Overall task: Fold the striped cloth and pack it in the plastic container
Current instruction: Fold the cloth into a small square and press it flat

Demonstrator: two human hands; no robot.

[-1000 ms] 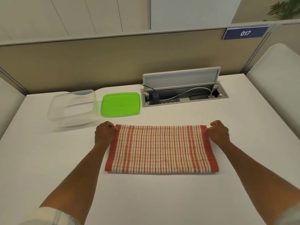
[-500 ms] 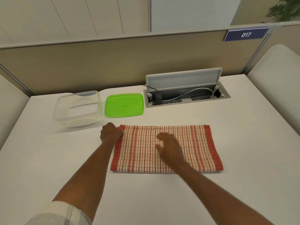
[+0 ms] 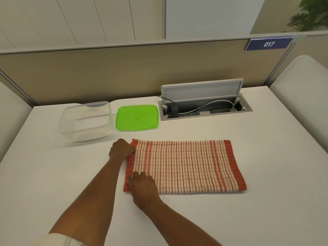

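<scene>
The red-and-white striped cloth [image 3: 186, 166] lies folded into a long rectangle on the white desk [image 3: 266, 174]. My left hand [image 3: 121, 148] pinches its far left corner. My right hand [image 3: 142, 187] rests on the cloth's near left corner, fingers curled over the edge; whether it grips the cloth is unclear. The clear plastic container [image 3: 87, 119] stands open behind and to the left of the cloth, with its green lid [image 3: 137, 117] lying flat beside it on the right.
An open cable tray [image 3: 205, 107] with its raised flap, a plug and cables sits in the desk behind the cloth. A beige partition runs along the back edge. White chair backs stand at the far left and right.
My right hand let go of the cloth's far right corner and crossed over the cloth to its near left corner. My left hand stayed at the far left corner.
</scene>
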